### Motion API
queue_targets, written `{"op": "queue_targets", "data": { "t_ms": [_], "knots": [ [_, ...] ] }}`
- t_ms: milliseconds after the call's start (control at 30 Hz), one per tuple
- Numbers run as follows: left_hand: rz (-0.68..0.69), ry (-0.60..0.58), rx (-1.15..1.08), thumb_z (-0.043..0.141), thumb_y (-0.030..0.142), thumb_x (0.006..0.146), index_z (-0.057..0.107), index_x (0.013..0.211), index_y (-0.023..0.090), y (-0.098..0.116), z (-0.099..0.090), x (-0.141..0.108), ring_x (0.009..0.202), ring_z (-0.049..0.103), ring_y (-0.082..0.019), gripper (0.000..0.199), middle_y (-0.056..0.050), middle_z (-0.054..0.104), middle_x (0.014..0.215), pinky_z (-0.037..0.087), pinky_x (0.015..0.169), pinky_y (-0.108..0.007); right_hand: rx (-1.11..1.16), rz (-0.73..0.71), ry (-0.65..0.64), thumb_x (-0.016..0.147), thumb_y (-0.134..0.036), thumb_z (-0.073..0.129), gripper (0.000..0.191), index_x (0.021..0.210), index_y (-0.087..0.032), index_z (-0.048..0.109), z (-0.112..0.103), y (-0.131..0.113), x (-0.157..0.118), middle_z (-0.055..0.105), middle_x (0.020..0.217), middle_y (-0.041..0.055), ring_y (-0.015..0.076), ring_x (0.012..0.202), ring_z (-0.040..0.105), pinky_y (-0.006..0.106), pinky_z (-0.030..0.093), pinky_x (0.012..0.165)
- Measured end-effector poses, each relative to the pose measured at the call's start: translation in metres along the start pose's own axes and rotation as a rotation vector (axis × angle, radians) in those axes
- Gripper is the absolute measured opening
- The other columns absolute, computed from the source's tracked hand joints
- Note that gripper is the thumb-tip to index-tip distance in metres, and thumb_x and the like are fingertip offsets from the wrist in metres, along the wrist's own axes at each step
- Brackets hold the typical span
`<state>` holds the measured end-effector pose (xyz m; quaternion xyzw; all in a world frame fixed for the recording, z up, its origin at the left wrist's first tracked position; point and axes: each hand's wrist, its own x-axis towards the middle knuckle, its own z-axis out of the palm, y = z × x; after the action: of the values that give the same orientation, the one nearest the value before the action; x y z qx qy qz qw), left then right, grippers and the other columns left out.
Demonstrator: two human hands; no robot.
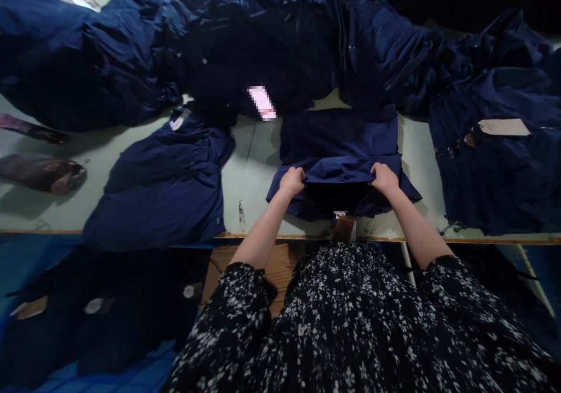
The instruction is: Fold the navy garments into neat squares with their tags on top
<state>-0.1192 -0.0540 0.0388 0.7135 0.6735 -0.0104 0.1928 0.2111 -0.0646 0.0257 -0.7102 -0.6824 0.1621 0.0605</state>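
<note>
1. Your left hand and right hand both have fingers curled, pinching opposite ends of one cloth edge; the stretch between them is nearly straight.
2. That edge belongs to a navy garment, lying folded at the table's near side, directly before you. A dark opening shows below the edge, on your side.
3. At the garment's near side, a small white label and a brown tag show at the table's rim.
4. The step in hand looks like straightening or folding this edge. The next move seems to call for both hands working evenly, keeping the cloth taut and level.
5. To the left on the pale table lies a navy garment with a gathered band; to the right, a dark blue garment bears a cream hang tag.
6. Along the far side, rumpled blue clothing is heaped.
</note>
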Motion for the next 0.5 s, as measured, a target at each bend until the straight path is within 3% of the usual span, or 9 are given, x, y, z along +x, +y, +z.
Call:
{"op": "queue_targets", "data": {
  "t_ms": [67, 133, 200, 267, 333, 433, 500],
  "knots": [
    [0.077, -0.006, -0.099, 0.069, 0.011, 0.072, 0.07, 0.103, 0.02, -0.011, -0.004, -0.002, 0.094, 0.066, -0.024, 0.032, -0.009, 0.067, 0.105, 0.054, 0.084, -0.032, 0.035, -0.066, 0.066, 0.076, -0.013, 0.067, 0.026, 0.101, -0.021, 0.065, -0.001, 0.008, -0.006, 0.064, 0.105, 0.0107, 0.027, 0.09, 0.062, 0.036, 0.05, 0.078],
    [0.206, 0.077, -0.108, 0.067, 0.012, 0.072, 0.07, 0.104, 0.022, -0.017, -0.008, -0.007, 0.101, 0.065, -0.024, 0.034, -0.009, 0.065, 0.11, 0.053, 0.09, -0.033, 0.022, -0.192, 0.118, 0.078, -0.006, 0.059, 0.026, 0.097, -0.021, 0.067, -0.003, 0.013, -0.01, 0.063, 0.105, 0.0108, 0.0265, 0.095, 0.061, 0.036, 0.049, 0.083],
    [0.324, 0.08, -0.073, 0.067, 0.015, 0.073, 0.072, 0.099, 0.024, -0.021, -0.009, -0.013, 0.107, 0.063, -0.026, 0.028, -0.009, 0.065, 0.113, 0.052, 0.095, -0.034, -0.036, -0.304, 0.056, 0.078, -0.003, 0.057, 0.027, 0.094, -0.021, 0.07, -0.004, 0.018, -0.013, 0.063, 0.106, 0.0117, 0.0268, 0.099, 0.061, 0.036, 0.048, 0.086],
    [0.402, -0.054, -0.107, 0.071, 0.026, 0.076, 0.074, 0.091, 0.025, -0.024, -0.005, -0.016, 0.102, 0.064, -0.025, 0.016, -0.007, 0.067, 0.105, 0.052, 0.093, -0.033, -0.079, -0.342, -0.081, 0.077, -0.007, 0.067, 0.022, 0.094, -0.021, 0.074, -0.005, 0.025, -0.011, 0.065, 0.11, 0.0128, 0.0291, 0.103, 0.061, 0.038, 0.05, 0.088],
    [0.384, -0.128, -0.25, 0.071, 0.042, 0.081, 0.075, 0.089, 0.024, -0.029, 0.001, -0.011, 0.09, 0.065, -0.022, 0.02, -0.005, 0.069, 0.093, 0.053, 0.085, -0.031, -0.012, -0.343, -0.207, 0.07, -0.015, 0.082, 0.034, 0.103, -0.021, 0.077, -0.006, 0.033, -0.003, 0.067, 0.116, 0.0129, 0.0308, 0.107, 0.062, 0.039, 0.052, 0.091],
    [0.206, 0.056, -0.464, 0.058, 0.049, 0.091, 0.074, 0.091, 0.02, -0.03, 0.012, 0.009, 0.081, 0.065, -0.02, 0.033, -0.005, 0.072, 0.085, 0.051, 0.078, -0.029, 0.283, -0.343, -0.272, 0.069, -0.031, 0.09, 0.062, 0.128, -0.023, 0.073, -0.006, 0.038, 0.018, 0.07, 0.126, 0.0113, 0.0282, 0.108, 0.066, 0.039, 0.055, 0.094],
    [0.121, 0.112, -0.524, 0.055, 0.046, 0.093, 0.072, 0.089, 0.019, -0.023, 0.021, 0.026, 0.081, 0.065, -0.02, 0.032, -0.005, 0.073, 0.085, 0.05, 0.077, -0.029, 0.421, -0.304, -0.197, 0.079, -0.04, 0.083, 0.06, 0.134, -0.022, 0.07, -0.002, 0.03, 0.035, 0.071, 0.128, 0.0117, 0.0261, 0.105, 0.068, 0.04, 0.056, 0.094]
  ]
}}
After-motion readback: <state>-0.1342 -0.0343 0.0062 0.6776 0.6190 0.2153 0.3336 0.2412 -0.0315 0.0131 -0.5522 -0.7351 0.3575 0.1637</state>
